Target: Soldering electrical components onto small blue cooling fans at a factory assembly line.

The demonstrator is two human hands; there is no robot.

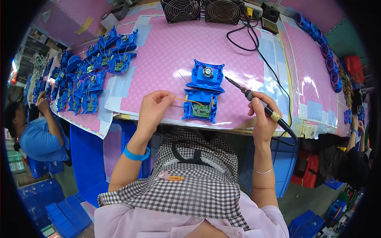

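Observation:
In front of me on the table lie two halves of a blue plastic housing. A round speaker (207, 71) sits in the far half (197, 81), and a green circuit board (201, 110) in the near half (186, 116). My left hand (154, 109) is closed in a pinch on a yellow wire (183, 99), which runs to the circuit board. In my right hand (263, 115) is a soldering iron (249, 95), gripped by its handle. Its tip points up and left, just right of the speaker half, apart from it. A thin wire (182, 76) sticks out left of the housing.
Several similar blue housings (95, 79) crowd the table's left side. Two black fans (224, 12) stand at the back. A black cable (270, 67) crosses the right side, near a soldering stand (270, 26). Co-workers sit left (41, 133) and right (353, 158).

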